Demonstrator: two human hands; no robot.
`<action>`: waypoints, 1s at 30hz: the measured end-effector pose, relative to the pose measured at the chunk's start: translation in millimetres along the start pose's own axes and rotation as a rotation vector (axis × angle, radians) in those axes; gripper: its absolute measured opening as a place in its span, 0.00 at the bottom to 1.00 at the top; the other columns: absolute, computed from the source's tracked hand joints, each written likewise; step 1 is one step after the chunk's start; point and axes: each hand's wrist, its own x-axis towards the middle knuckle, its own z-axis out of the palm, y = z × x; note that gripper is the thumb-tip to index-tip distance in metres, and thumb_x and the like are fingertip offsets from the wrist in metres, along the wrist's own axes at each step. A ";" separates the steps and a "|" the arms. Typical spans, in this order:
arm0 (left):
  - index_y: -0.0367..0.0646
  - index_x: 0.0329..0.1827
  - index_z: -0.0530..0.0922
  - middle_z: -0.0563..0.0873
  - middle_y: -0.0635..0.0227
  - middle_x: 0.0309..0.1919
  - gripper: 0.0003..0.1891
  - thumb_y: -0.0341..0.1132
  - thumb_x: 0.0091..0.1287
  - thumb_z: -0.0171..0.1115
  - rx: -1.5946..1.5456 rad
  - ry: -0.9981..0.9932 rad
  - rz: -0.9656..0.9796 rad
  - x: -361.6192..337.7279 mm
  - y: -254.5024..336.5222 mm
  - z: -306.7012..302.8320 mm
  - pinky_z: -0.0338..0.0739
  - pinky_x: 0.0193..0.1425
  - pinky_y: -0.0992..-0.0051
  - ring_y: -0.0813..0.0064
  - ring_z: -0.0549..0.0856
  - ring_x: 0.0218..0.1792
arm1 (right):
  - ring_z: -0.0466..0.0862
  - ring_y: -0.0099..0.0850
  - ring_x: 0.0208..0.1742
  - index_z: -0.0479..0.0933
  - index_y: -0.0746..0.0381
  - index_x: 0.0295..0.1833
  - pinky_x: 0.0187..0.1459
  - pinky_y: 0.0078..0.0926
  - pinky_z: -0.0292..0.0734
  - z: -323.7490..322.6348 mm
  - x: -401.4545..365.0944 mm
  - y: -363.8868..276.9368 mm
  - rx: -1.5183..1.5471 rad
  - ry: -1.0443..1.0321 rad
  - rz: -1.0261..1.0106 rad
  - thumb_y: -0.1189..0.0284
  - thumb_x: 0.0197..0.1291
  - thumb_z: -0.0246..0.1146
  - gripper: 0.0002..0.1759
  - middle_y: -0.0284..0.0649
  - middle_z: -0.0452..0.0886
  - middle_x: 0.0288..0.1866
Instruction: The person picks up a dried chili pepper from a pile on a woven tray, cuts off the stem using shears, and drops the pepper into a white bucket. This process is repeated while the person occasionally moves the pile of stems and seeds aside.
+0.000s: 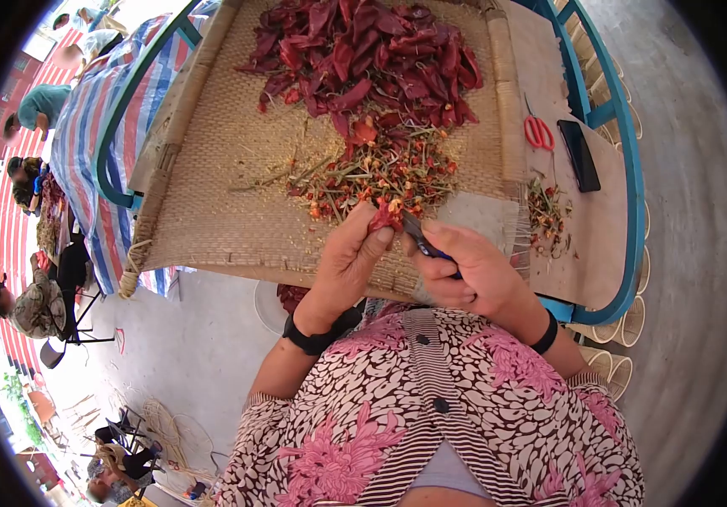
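Observation:
My left hand point(348, 264) pinches a dried red pepper point(384, 218) near the front of a woven tray. My right hand point(471, 269) is wrapped round a hand tool point(415, 228) with a dark grey head and a blue-and-black handle; its exact kind is hard to make out. The tool's tip is at the pepper, close to the left fingertips. Just beyond both hands lies a heap of cut stems and orange-red pepper tops point(380, 173). Farther back on the tray rises a large pile of dark red dried peppers point(363, 55).
The woven tray point(203, 182) rests on a teal metal frame point(631, 194). Right of it are red-handled scissors point(539, 133), a black phone point(579, 156) and more scraps point(549, 215). A striped sheet point(101, 160) hangs at left, with several people beyond.

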 end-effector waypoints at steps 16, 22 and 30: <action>0.38 0.39 0.75 0.75 0.57 0.29 0.05 0.23 0.61 0.60 0.594 0.011 0.158 9.3 7.2 -6.5 0.69 0.39 0.60 0.54 0.74 0.35 | 0.66 0.19 0.18 0.73 0.58 0.45 0.20 0.17 0.60 -16.3 18.9 13.2 -0.223 0.127 -0.159 0.59 0.74 0.53 0.14 0.28 0.69 0.23; 0.37 0.45 0.78 0.80 0.59 0.33 0.06 0.25 0.68 0.57 0.543 -0.012 0.052 3.2 6.7 -11.2 0.72 0.43 0.66 0.59 0.78 0.37 | 0.57 0.13 0.14 0.69 0.55 0.44 0.13 0.14 0.51 -8.2 22.5 21.0 0.032 0.175 -0.069 0.58 0.75 0.51 0.12 0.25 0.65 0.23; 0.37 0.49 0.78 0.79 0.70 0.31 0.09 0.32 0.74 0.54 0.135 -0.173 -0.360 -19.5 17.8 -6.6 0.72 0.44 0.76 0.80 0.75 0.36 | 0.58 0.14 0.13 0.71 0.57 0.46 0.13 0.13 0.52 -29.8 22.6 2.2 0.134 0.259 -0.291 0.55 0.76 0.47 0.17 0.27 0.67 0.25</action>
